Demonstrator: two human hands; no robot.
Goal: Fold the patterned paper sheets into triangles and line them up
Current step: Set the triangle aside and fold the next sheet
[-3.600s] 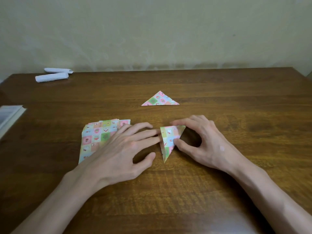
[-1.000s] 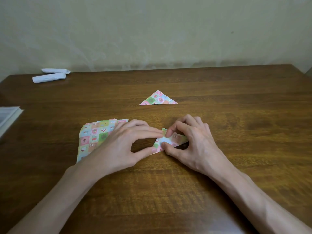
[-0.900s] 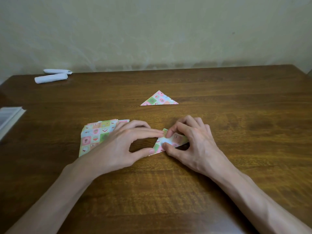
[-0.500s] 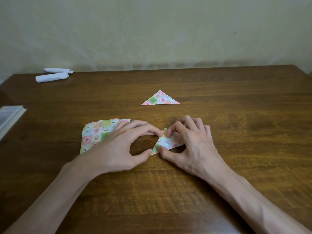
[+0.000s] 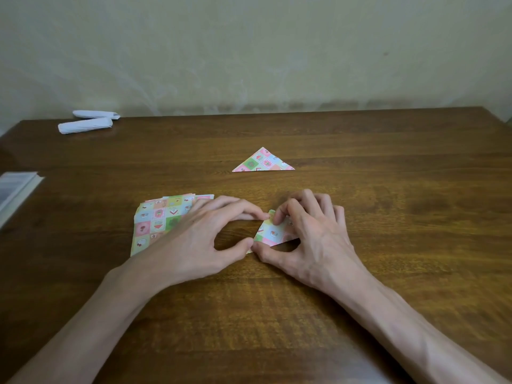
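1. Head view, mid-frame: both hands worked a half-folded sheet (image 5: 273, 233) lying on the table (image 5: 393, 176).
2. Left hand (image 5: 194, 245) held the sheet's left edge between curled index finger and thumb. Right hand (image 5: 313, 239) gripped it from the right, fingers curled on top.
3. Stack (image 5: 158, 220) lay left of centre, partly under the left hand.
4. Finished triangle (image 5: 263, 162) lay flat above centre, well apart.
5. Upper left: two white rolls (image 5: 86, 125).

Single wide-angle head view: faces forward and down, close over table (image 5: 388, 286), wall (image 5: 249, 51) behind.
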